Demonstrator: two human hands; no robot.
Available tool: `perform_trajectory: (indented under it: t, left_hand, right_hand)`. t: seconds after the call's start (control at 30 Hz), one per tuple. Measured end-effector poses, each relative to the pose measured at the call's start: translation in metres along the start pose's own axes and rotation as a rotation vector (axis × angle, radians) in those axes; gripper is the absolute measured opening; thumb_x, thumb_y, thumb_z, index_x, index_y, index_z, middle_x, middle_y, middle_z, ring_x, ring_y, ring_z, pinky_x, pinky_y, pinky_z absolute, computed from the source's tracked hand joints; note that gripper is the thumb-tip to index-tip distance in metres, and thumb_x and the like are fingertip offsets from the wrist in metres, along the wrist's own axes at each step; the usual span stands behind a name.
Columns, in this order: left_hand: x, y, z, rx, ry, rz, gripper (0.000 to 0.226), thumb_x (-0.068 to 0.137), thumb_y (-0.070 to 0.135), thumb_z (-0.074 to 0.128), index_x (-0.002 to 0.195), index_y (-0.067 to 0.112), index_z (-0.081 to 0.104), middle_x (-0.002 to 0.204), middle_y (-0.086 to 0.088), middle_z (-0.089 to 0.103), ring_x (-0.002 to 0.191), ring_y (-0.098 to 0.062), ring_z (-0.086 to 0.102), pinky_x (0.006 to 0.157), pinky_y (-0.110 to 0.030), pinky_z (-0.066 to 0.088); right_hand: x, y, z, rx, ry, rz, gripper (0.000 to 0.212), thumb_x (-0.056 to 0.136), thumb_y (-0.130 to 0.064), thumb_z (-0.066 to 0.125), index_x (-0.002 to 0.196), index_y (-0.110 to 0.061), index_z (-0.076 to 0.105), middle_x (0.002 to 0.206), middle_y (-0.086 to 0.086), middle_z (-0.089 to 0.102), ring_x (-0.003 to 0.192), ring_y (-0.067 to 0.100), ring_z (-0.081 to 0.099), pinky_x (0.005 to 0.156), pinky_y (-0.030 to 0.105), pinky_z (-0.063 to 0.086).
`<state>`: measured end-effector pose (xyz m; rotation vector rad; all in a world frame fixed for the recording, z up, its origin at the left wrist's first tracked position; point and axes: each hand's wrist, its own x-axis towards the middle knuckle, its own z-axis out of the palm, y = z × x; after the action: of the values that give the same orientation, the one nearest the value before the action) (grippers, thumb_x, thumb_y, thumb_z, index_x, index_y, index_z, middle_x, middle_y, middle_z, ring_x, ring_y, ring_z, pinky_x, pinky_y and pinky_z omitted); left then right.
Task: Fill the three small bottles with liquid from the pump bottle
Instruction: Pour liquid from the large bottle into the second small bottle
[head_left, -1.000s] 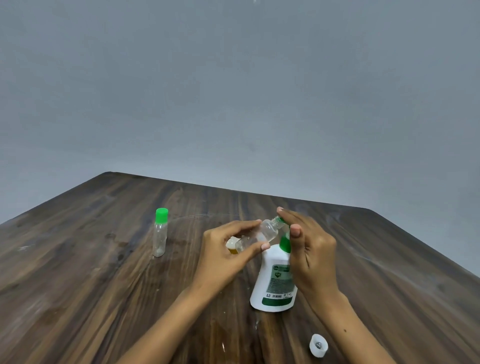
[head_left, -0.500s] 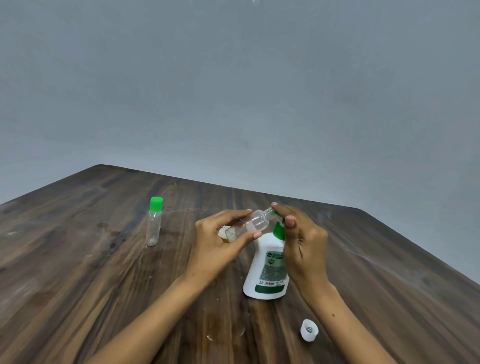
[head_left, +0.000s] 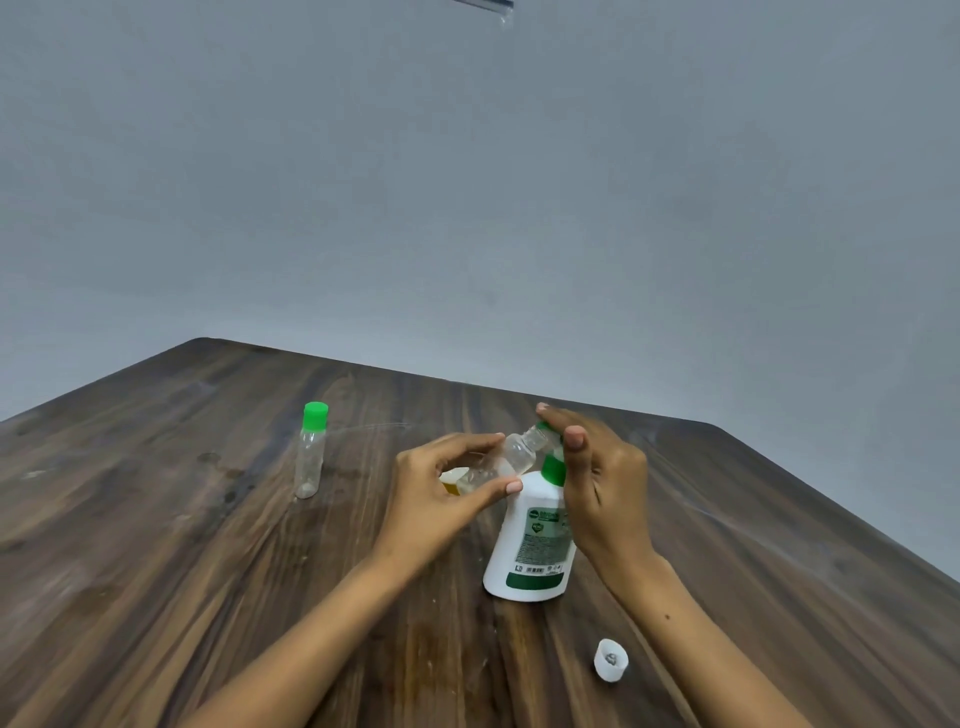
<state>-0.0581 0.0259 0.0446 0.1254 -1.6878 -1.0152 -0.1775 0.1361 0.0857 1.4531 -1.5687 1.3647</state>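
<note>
A white pump bottle (head_left: 535, 551) with a green collar stands on the wooden table (head_left: 156, 545). My right hand (head_left: 608, 493) lies over its pump head, fingers pressing on top and thumb raised; the nozzle is hidden under them. My left hand (head_left: 436, 499) pinches a small clear bottle (head_left: 511, 457), uncapped and tilted, with its mouth up against the pump's spout. A second small clear bottle (head_left: 310, 457) with a green cap stands upright to the left. Behind my left hand a yellowish item (head_left: 453, 480) peeks out, mostly hidden.
A loose white cap (head_left: 610, 660) lies on the table near my right forearm. The table's far edge runs close behind the bottles, with a plain grey wall beyond.
Both hands keep the same hold on the small bottle and the pump head. Only the view has shifted a little.
</note>
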Motion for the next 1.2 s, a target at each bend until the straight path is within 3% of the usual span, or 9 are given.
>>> perform_trajectory:
  t: [0.17,0.47,1.2]
  left_hand:
    - [0.001,-0.001,0.001,-0.004,0.002,-0.012,0.050,0.065,0.016,0.089,0.111,0.016,0.072,0.103,0.010,0.073,0.093,0.001,0.069,0.082,-0.011,0.051]
    - [0.003,-0.001,-0.001,0.021,0.005,0.013,0.039,0.069,0.018,0.087,0.106,0.019,0.074,0.098,0.010,0.074,0.091,-0.001,0.068,0.080,-0.012,0.051]
    - [0.003,-0.001,-0.002,0.030,0.003,0.051,0.038,0.068,0.027,0.085,0.103,0.020,0.074,0.098,0.015,0.073,0.092,0.002,0.067,0.078,-0.009,0.050]
  right_hand:
    - [-0.007,0.003,0.001,-0.036,-0.005,-0.010,0.072,0.097,-0.060,0.021,0.104,-0.010,0.073,0.105,-0.001,0.070,0.098,0.008,0.064,0.077,0.021,0.051]
    - [-0.004,0.000,0.000,0.047,0.027,0.033,0.072,0.096,-0.064,0.020,0.106,-0.014,0.072,0.107,-0.011,0.066,0.100,0.008,0.065,0.078,0.021,0.051]
    - [-0.006,0.001,0.004,-0.017,0.017,0.004,0.069,0.098,-0.059,0.024,0.104,-0.011,0.073,0.105,-0.008,0.067,0.099,0.008,0.064,0.078,0.021,0.052]
